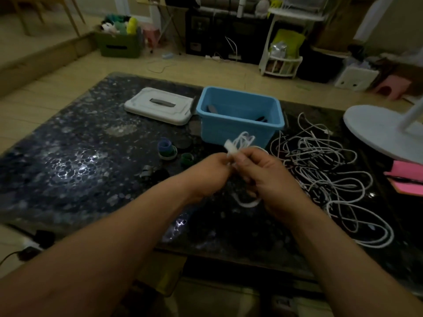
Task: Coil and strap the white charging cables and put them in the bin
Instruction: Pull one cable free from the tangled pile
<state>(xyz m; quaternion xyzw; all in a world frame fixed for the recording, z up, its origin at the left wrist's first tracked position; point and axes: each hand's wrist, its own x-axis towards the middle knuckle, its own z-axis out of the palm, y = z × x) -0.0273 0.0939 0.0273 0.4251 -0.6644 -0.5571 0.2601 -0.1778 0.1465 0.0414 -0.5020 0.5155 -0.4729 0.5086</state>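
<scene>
Your left hand [211, 171] and right hand [272, 179] meet above the dark speckled tabletop [80, 156], each grip closed on a looped white charging cable [243, 139] with a white strap end [230, 147] sticking up between your fingers. Just behind stands the open blue plastic bin [240, 115]. To your right lies a tangled heap of loose white cables [320, 170].

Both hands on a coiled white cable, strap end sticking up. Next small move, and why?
Probably wrap the white strap around the coiled cable and close it: both the left hand and the right hand pinch the bundle, which isn't yet in the blue bin.
</scene>
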